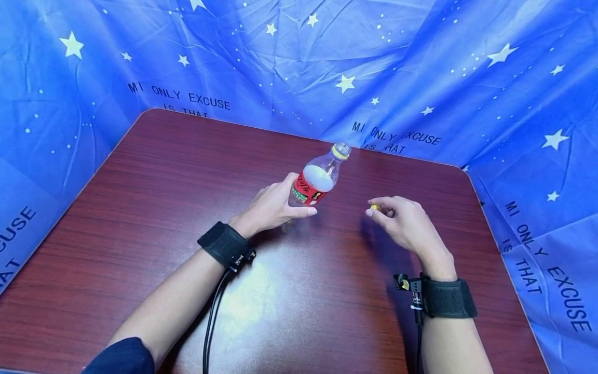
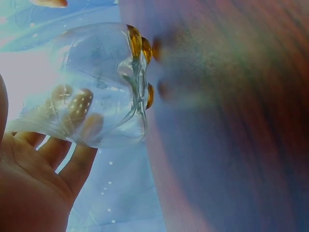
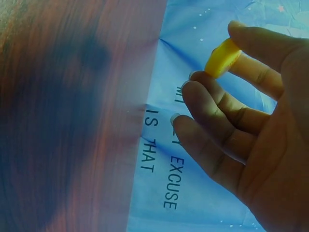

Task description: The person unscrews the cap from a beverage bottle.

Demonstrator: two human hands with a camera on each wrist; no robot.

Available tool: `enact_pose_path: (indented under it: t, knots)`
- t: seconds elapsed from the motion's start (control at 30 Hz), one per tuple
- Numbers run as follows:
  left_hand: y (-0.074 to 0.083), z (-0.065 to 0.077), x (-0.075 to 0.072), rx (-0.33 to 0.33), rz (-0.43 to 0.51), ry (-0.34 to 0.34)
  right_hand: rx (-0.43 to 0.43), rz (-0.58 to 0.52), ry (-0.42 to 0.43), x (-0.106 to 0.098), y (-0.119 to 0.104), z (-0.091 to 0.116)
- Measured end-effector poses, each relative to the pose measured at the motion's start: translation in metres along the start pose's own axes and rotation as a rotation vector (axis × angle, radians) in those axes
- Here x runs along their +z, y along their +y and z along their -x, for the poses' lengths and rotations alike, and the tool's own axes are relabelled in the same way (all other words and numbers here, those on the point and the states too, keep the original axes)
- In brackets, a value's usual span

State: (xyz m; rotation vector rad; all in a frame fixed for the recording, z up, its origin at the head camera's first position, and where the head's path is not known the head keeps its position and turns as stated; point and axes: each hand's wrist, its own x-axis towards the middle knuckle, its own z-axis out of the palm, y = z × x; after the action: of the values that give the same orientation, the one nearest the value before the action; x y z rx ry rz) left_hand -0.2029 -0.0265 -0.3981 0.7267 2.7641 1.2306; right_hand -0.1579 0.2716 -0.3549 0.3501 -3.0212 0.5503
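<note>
A clear plastic bottle [image 1: 327, 167] with a red label and a yellow neck ring leans to the right, its mouth uncovered. My left hand [image 1: 275, 204] grips it around the label. In the left wrist view, fingers [image 2: 79, 166] show behind the clear lower part of the bottle [image 2: 104, 82], whose base hovers close over the table with a little amber liquid in its feet. To the right, my right hand [image 1: 406, 218] pinches a yellow bottle cap [image 1: 375, 207] between thumb and forefinger. The right wrist view shows that cap [image 3: 222, 58] up close, the other fingers loosely bent.
A dark red-brown wooden table [image 1: 154, 171] lies under both hands. Blue cloth [image 1: 280, 67] with stars and printed words hangs around its far and side edges. Black wrist straps [image 1: 224, 243] carry small cameras, and black cables [image 1: 212, 317] run back along the forearms.
</note>
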Motion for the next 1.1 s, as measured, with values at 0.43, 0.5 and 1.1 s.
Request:
enact_pose_path:
  t: [0.43, 0.5, 1.1]
  knots:
    - [-0.003, 0.0, 0.001, 0.057, 0.045, 0.027, 0.074, -0.024, -0.08, 0.009, 0.005, 0.001]
    - [-0.003, 0.0, 0.001, 0.069, 0.064, 0.031, 0.094, -0.029, -0.09, 0.01, 0.006, 0.001]
    - [-0.007, 0.0, -0.001, 0.125, 0.14, 0.022, 0.114, -0.015, -0.129, 0.018, 0.01, 0.0]
